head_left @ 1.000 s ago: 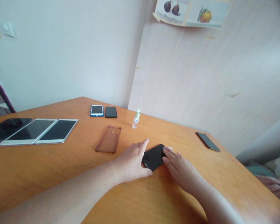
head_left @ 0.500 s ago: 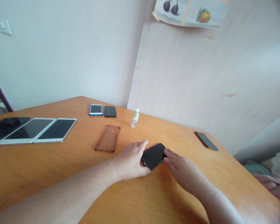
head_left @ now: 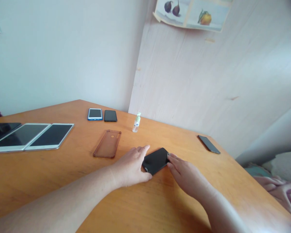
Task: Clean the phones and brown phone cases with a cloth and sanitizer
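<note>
A black smartphone point(head_left: 156, 161) lies screen up on the wooden table, turned at a slant between my two hands. My left hand point(head_left: 131, 166) curves around its left end, thumb at the near corner and fingers toward the far side. At the opposite end, my right hand point(head_left: 184, 171) has its fingers pressed together against the phone's right edge. A small pale spot shows at those fingertips; I cannot make out what it is. To the left lies a clear brownish phone case point(head_left: 107, 144), separate from the phone.
Behind the phone stands a small pump bottle point(head_left: 136, 123). A blue-edged phone point(head_left: 95, 114) and a dark phone point(head_left: 110, 116) lie farther back. Two white tablets point(head_left: 50, 136) and a black one point(head_left: 1, 131) occupy the left. Another dark phone point(head_left: 208, 144) rests near the table's right edge.
The view has shifted slightly, so everything sits a little farther left. Both hands keep about the same place on the phone, which stays on the table.
</note>
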Motion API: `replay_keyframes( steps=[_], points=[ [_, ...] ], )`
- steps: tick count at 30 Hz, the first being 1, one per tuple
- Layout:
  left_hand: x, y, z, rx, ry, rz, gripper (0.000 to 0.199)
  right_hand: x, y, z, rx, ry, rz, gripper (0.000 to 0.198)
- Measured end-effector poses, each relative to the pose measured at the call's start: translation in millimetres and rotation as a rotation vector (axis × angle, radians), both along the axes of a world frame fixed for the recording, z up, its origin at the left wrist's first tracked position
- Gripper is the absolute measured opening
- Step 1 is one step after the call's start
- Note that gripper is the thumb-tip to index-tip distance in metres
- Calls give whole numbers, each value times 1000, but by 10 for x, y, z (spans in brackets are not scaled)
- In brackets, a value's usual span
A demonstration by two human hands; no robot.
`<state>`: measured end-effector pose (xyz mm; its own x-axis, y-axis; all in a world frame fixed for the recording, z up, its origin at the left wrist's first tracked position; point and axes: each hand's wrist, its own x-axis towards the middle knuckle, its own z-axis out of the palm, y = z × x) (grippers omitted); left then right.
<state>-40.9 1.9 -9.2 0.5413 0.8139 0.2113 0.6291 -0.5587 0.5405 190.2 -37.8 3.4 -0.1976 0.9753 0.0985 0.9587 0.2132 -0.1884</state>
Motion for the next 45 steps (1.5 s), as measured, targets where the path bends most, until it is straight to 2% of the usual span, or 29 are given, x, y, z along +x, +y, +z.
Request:
replay_keyframes(
  steps=[3,6,8,10,14,16,19,21,23,25,28,30,33,36,38,40,43,45],
  points=[
    [2,-1,-7,9,0,-2,91,-104,-72,47,-1,44,75,45],
    [1,5,-15,19,-8,-7,88,-308,-258,178,-62,166,288,42],
    [1,8,-15,22,-8,-4,87,-365,-323,231,-99,225,372,41],
    [1,10,-9,20,0,-3,88,-315,-292,219,-91,212,328,41],
    [0,7,9,9,14,-13,92,-74,-83,87,-1,52,43,45],
    [-1,6,14,9,17,-20,93,-31,-40,64,23,25,-7,45],
    [-2,1,17,10,12,-18,92,-124,-126,145,-2,114,130,41],
    [-2,-7,23,13,3,-20,91,-205,-219,222,-87,214,287,38],
    [-2,-16,33,13,-4,-21,89,-220,-253,252,-165,281,368,37],
    [-2,-24,42,10,-4,-16,89,-145,-193,201,-145,274,304,39],
    [1,-25,41,13,2,-9,89,33,-11,36,-4,160,91,44],
    [5,-19,29,22,1,-9,89,79,63,-41,34,100,32,46],
    [11,-6,3,44,-6,-20,87,-56,5,-12,12,111,138,45],
    [12,3,-17,66,-8,-22,84,-264,-132,86,-97,191,341,45],
    [12,1,-19,70,-4,-17,84,-291,-140,90,-149,232,387,44],
    [12,-9,-12,63,-2,-11,86,-195,-49,18,-114,228,303,45],
    [17,-23,-3,47,-4,0,87,26,148,-141,2,154,51,48],
    [22,-23,-9,44,-7,3,87,72,208,-188,24,122,-14,50]
  ],
)
